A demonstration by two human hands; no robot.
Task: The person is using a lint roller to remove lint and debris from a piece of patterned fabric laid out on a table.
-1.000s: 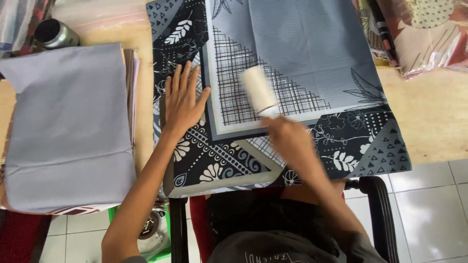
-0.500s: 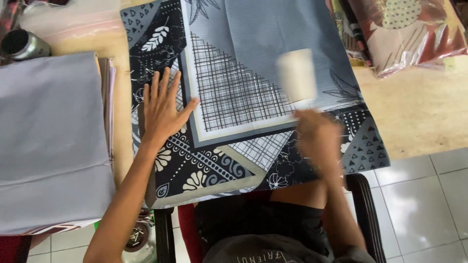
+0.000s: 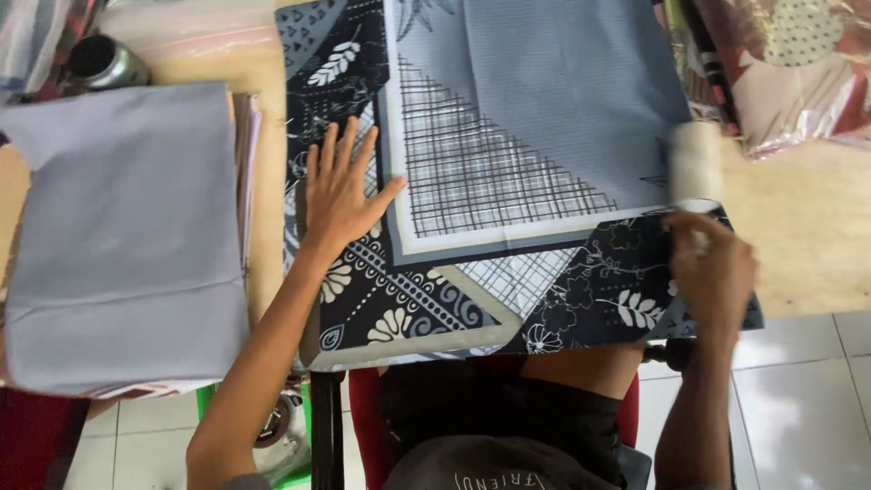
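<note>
The lint roller (image 3: 696,163), clamped in the right hand (image 3: 712,268), has been swept from mid-cloth out to the patterned cloth's (image 3: 508,136) right edge, so that strip looks covered. The left hand (image 3: 340,195) stays spread flat, fingers apart, pinning the cloth's left side.

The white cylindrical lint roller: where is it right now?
In the head view, the white cylindrical lint roller sits at the right edge of the black-and-grey patterned cloth, held by the right hand.

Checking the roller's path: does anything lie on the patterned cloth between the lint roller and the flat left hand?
Nothing visible does. The lint roller in the right hand sits at the patterned cloth's right edge; the left hand presses its left side, bare fabric between.
</note>
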